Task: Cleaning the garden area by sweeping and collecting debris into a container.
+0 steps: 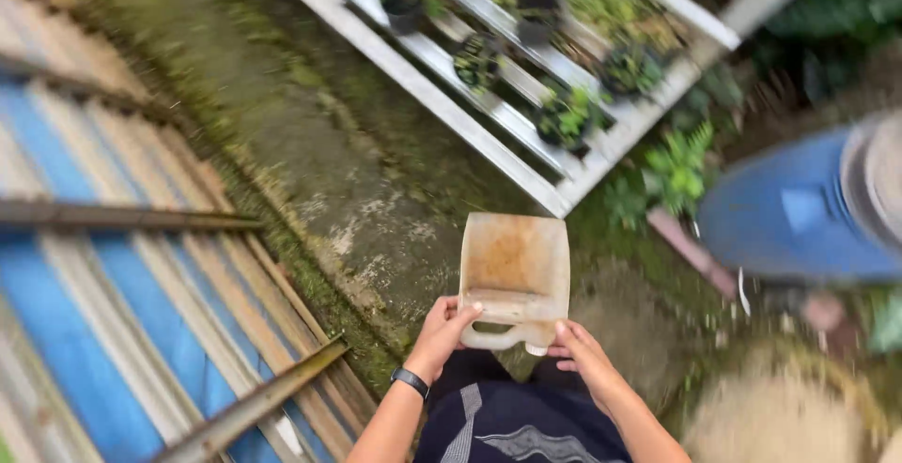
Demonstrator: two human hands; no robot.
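Hands are both gripping a cut-open plastic jug (515, 280), dirty white with brown staining inside, held out in front of the person's waist. Left hand (443, 330) is clamping the jug's near left corner, thumb on top by the handle end. Right hand (581, 350) is closing on the near right corner, fingers under the rim. Hands are sitting apart, one on each side of the jug, which is tilting slightly away from the body with its open face up. A black wristband (411, 381) is showing on the left wrist.

Jug is hanging over mossy concrete ground (310, 144). Beyond the jug, a white slatted rack (442, 97) is carrying small black pots with green seedlings (566, 115). Left of the jug, corrugated blue and pale sheeting (103, 313) is lying with rusty bars across it. Right of the jug, a blue barrel (799, 205) is lying blurred at the frame edge. Small green plants (676, 172) are growing between the rack and the barrel.

Step in hand looks like carrying the jug as a scoop, apparently empty, though the inside is too stained to be sure. Judging from this, the next move is calling for a steady two-handed hold and keeping the open face level while walking, since the view is blurring with motion.
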